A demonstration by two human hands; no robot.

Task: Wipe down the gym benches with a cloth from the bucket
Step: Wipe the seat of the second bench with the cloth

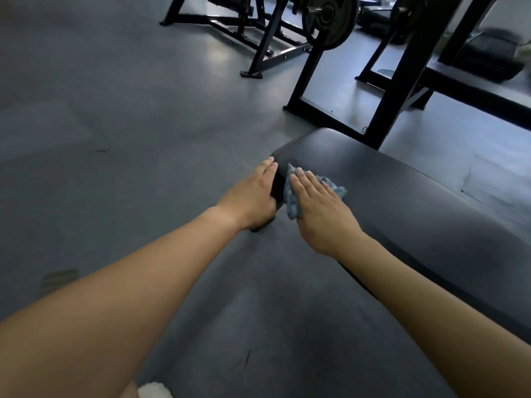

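Blue cloth (291, 203) on gym bench (402, 196) end | right hand (321, 214) flat, pressing it | left hand (250, 196) flat, bracing pad end | risk: cloth may slip off the rounded edge.

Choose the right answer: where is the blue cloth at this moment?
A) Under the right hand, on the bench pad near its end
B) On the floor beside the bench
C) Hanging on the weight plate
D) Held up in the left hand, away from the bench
A: the cloth lies under the flat fingers of the right hand on the bench pad; the left hand rests against the pad's end.
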